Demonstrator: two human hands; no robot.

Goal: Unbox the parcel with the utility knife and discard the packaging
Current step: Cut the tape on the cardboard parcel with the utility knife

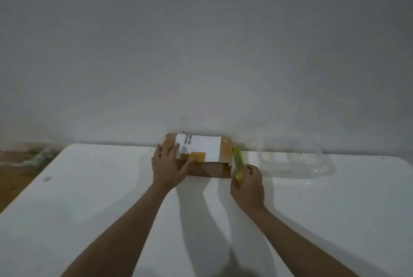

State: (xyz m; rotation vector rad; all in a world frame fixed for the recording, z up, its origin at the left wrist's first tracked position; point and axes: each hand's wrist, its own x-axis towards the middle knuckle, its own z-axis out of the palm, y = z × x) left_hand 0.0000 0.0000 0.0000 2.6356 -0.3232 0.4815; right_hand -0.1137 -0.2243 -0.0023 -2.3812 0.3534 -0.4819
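A brown cardboard parcel (207, 168) with a white shipping label and tan tape stands at the far edge of the white table (89, 198), against the wall. My left hand (168, 165) lies flat on its left end, fingers spread over the top and the front corner. My right hand (247, 184) is closed round a yellow-green utility knife (237, 158), which points away from me along the parcel's right side. I cannot make out the blade.
A clear plastic tray or container (295, 158) lies on the table right of the parcel, close to the knife. The wall (201, 53) rises straight behind the table. Brown floor with some clutter (24, 160) shows past the table's left edge.
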